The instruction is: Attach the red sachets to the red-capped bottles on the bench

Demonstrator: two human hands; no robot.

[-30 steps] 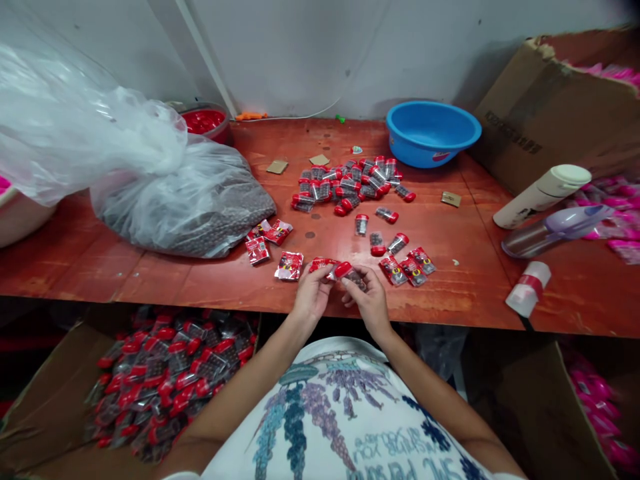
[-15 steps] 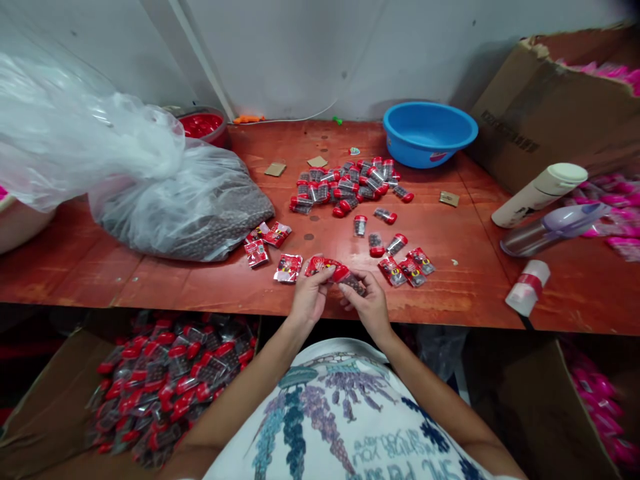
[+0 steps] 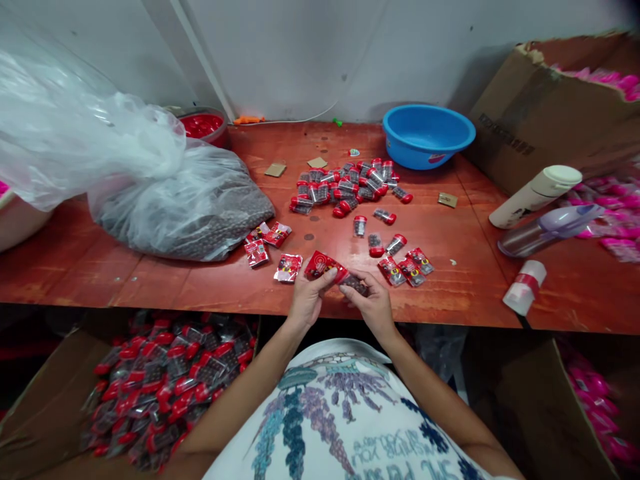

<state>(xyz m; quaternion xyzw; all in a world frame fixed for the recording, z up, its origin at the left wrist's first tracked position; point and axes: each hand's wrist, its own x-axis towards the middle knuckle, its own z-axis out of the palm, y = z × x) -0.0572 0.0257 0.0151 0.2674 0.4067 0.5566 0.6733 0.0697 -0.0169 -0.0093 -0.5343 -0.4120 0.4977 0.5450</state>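
Note:
Close to the table's front edge, my left hand (image 3: 307, 299) is closed on a red printed packet (image 3: 321, 264), thumb on top. My right hand (image 3: 373, 303) grips a small clear jar (image 3: 355, 284) filled with dark beads, its cap end at the packet's right edge. Whether that end sits inside the packet, I cannot tell. Left of my hands lies another red packet (image 3: 288, 267), and three packets holding jars (image 3: 411, 269) are to the right. Several loose red-capped jars (image 3: 376, 245) are just beyond, with a larger pile of jars (image 3: 346, 187) behind them.
A plastic bag of dark beads (image 3: 190, 207) fills the left side. At the back stand a blue basin (image 3: 429, 137) and a red tub (image 3: 203, 125). Bottles (image 3: 537, 197) and a carton (image 3: 540, 120) occupy the right. Below the edge, a carton holds many jars (image 3: 170, 380).
The red packet now lies flatter and shows more of its printed face. The jar's red cap, visible between my hands before, is now mostly covered at the packet's edge.

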